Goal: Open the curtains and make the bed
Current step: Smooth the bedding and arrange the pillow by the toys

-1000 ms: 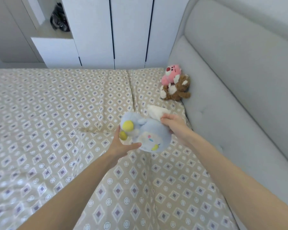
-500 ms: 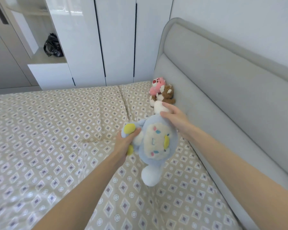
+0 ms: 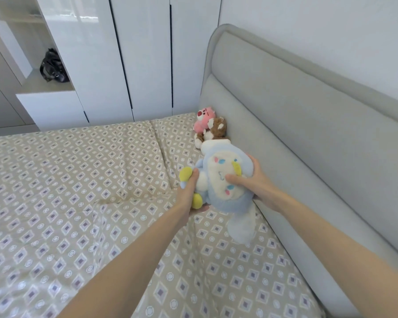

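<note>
Plush toy, blue: I judge it light, soft, squashy. My left hand grips its yellow-footed side, right hand clasps the head; body-holds suit best.

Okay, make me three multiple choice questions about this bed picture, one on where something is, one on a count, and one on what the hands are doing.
1. Where do the pink plush toy and brown plush toy sit?
A. In the bed's far corner against the grey headboard
B. On the cupboard shelf
C. On the floor

2. How many plush toys show in all?
A. One
B. Three
C. Five

3. What holds the blue plush toy?
A. Nothing, it lies free
B. The left hand alone
C. Both hands

Answers:
1. A, they lean by the headboard on the patterned bedspread.
2. B, pink, brown and blue.
3. C, the left hand grips its yellow-footed side and the right hand grips its face side.
</note>
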A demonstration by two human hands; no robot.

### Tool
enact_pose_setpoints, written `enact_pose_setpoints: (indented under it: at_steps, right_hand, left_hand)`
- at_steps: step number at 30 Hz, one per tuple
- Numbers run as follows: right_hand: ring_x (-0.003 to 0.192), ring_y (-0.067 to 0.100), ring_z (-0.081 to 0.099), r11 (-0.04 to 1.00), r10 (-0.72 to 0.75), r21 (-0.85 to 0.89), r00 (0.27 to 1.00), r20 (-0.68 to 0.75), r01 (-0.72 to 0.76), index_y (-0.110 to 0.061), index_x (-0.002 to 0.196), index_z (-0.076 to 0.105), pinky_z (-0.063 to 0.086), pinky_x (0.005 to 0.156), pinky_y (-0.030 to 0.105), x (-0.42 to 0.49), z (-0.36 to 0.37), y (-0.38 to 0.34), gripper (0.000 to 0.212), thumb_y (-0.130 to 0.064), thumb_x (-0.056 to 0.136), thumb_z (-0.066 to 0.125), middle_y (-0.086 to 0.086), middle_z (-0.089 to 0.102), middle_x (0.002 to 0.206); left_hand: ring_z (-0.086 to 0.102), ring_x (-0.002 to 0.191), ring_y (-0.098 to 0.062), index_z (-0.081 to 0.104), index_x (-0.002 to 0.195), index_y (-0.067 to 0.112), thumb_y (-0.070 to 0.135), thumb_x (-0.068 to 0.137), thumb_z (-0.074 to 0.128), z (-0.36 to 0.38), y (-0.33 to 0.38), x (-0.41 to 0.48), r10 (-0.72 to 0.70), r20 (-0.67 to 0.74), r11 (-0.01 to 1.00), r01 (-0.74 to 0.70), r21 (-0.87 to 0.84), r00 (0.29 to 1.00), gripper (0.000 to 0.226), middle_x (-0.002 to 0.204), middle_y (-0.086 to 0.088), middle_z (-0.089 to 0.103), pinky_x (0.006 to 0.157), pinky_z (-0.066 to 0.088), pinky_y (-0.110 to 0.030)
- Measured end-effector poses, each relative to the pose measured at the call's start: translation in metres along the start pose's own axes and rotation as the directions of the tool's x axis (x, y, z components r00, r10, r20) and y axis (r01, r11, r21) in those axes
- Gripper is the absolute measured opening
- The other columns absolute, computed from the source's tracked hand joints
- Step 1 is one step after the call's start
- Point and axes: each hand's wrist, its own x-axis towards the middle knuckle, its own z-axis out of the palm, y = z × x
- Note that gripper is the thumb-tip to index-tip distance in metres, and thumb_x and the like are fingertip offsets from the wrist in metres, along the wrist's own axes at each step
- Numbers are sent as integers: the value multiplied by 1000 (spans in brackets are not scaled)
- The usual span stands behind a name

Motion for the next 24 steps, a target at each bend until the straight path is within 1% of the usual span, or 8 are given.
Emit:
enact_pose_setpoints:
  at_steps: [2, 4, 6, 8, 10, 13, 19, 24]
  right_hand:
    - [106, 15, 62, 999, 35, -35, 999, -30, -36, -29, 132, 34, 57, 75, 35, 14, -14, 9, 84, -23, 66, 87, -5, 57, 122]
    - [102, 16, 59, 995, 48, -81, 991, -121, -58, -24, 130, 31, 52, 67, 27, 35, -22, 18, 80, -18, 70, 84, -3, 53, 120]
    - [101, 18, 56, 989, 39, -135, 976, -212, -69, -21, 124, 29, 52, 77, 34, 65, -31, 28, 77, -19, 69, 83, 1, 51, 121]
    - [99, 20, 55, 974, 35, -205, 963, -268, -93, -19, 122, 29, 49, 84, 35, 104, -43, 42, 76, -21, 68, 82, 4, 52, 121]
    - [96, 21, 54, 943, 28, -310, 955, -296, -123, -19, 124, 31, 45, 80, 31, 138, -53, 56, 75, -25, 68, 80, 6, 52, 120]
    - [104, 28, 54, 880, 11, -450, 956, -294, -149, -23, 124, 33, 45, 83, 33, 189, -63, 78, 74, -32, 66, 78, 7, 48, 123]
    - [115, 33, 47, 829, -24, -548, 971, -237, -113, -23, 132, 31, 43, 94, 39, 290, -61, 131, 76, -34, 69, 74, 7, 42, 131]
    - [120, 35, 44, 734, -51, -671, 978, -201, -100, -24, 136, 30, 41, 97, 42, 351, -52, 170, 72, -35, 76, 68, 11, 41, 134]
  left_hand:
    - [70, 81, -22, 54, 122, 27, 70, 84, 44, 12, 1, 16, -29, 29, 990, 25, 136, 999, 58, 109, -9, 69, 56, 57, -30]
    - [63, 104, -24, 42, 135, 23, 63, 92, 35, 25, 1, 36, -43, 19, 956, 36, 291, 999, 60, 126, -7, 59, 72, 55, -32]
    - [53, 117, -25, 32, 142, 15, 48, 100, 29, 38, 2, 59, -11, -5, 910, 12, 415, 1000, 54, 133, -6, 49, 84, 42, -31]
    - [57, 106, -23, 35, 140, 13, 33, 101, 33, 51, 3, 90, -16, -29, 895, 27, 446, 999, 44, 122, -4, 53, 84, 38, -31]
    - [59, 94, -21, 37, 138, 15, 22, 97, 41, 57, 6, 118, -48, -43, 902, 62, 426, 998, 42, 112, -2, 56, 85, 40, -32]
    - [60, 90, -23, 36, 138, 15, 15, 96, 42, 65, 10, 161, -49, -70, 913, 74, 402, 996, 43, 111, -4, 60, 90, 42, -34]
    - [59, 78, -19, 42, 136, 16, 11, 97, 43, 73, 5, 239, -12, -116, 906, 59, 419, 993, 39, 107, -4, 56, 70, 45, -27]
    - [60, 89, -22, 43, 136, 20, 17, 96, 44, 62, -16, 293, -36, -131, 864, 97, 495, 991, 40, 106, -3, 54, 92, 49, -38]
